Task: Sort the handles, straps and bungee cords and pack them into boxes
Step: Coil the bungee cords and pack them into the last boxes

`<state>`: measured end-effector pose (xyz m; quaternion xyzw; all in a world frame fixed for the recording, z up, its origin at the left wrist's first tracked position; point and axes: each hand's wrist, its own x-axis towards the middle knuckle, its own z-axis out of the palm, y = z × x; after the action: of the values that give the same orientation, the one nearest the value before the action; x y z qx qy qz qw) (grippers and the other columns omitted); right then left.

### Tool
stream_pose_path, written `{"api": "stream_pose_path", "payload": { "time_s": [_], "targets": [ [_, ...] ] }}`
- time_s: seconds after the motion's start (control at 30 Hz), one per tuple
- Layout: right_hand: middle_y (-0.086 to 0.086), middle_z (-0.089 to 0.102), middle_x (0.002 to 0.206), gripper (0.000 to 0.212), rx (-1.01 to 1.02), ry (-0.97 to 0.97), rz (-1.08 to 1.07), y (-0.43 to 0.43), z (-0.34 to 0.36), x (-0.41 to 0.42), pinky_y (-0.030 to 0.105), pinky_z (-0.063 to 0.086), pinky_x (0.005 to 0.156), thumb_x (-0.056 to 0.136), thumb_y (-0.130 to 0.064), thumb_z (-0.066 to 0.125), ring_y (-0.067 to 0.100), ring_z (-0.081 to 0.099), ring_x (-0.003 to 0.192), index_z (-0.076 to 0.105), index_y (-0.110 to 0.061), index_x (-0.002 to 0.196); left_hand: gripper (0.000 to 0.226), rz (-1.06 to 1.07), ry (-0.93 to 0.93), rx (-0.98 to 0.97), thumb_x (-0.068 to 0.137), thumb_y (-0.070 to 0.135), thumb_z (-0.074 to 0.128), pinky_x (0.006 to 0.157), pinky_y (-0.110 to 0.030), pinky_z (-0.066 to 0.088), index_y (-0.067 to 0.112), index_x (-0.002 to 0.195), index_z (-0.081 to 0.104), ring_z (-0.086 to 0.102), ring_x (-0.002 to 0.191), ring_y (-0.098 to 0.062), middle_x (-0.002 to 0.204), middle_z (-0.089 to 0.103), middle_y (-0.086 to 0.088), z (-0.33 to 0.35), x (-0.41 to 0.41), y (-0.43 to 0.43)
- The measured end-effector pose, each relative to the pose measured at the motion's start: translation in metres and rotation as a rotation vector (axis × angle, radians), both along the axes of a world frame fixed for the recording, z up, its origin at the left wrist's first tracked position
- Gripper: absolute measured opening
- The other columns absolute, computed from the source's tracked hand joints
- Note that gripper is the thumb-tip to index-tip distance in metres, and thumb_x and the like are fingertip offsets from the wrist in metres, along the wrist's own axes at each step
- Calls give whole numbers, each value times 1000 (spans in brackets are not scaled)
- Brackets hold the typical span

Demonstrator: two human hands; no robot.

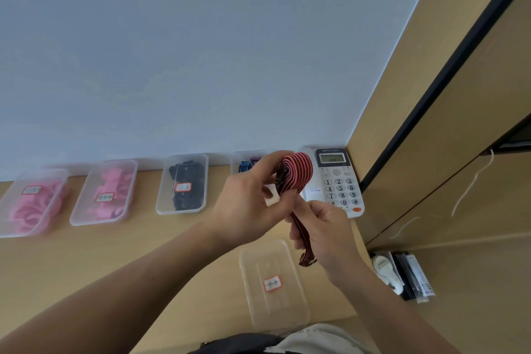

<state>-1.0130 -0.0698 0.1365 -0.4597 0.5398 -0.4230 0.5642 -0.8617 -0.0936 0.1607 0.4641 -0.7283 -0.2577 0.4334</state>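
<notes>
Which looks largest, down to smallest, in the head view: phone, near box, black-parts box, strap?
1. Near box, though it lies nearest the camera.
2. Phone and black-parts box look about alike.
3. Strap.

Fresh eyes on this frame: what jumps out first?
The red-and-black striped strap, mid-frame: the left hand holds its rolled end, the right hand grips its tail. Along the wall, a row of clear boxes, two with pink pieces at far left; another labelled box lies near the person.
</notes>
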Motion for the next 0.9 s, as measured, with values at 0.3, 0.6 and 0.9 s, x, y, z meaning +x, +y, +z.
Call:
{"api": "stream_pose_path", "payload": {
  "time_s": [0.3,0.6,0.9],
  "targets": [
    [14,67,67,45,57,-131,96,11,-5,-2,35,48,58,89,-51,46,24,59,56,75,-18,79,47,82,-362,-360,81,28,60,48,-32,53,21,127,47,63,69,-11,89,73,4,-20,8,12],
    [16,71,75,62,13,-187,84,14,0,1,43,47,62,71,-85,46,28,62,61,74,-31,85,37,-58,-509,-621,87,5,70,87,-42,56,6,124,66,64,113,-29,127,65,-9,-32,18,4],
    [16,70,72,77,85,-124,95,11,-2,2,28,49,54,63,-83,60,26,65,61,72,-10,84,33,-59,-562,-566,96,4,54,84,-45,56,10,128,64,62,117,-33,128,64,-13,-33,21,3]
  ]
}}
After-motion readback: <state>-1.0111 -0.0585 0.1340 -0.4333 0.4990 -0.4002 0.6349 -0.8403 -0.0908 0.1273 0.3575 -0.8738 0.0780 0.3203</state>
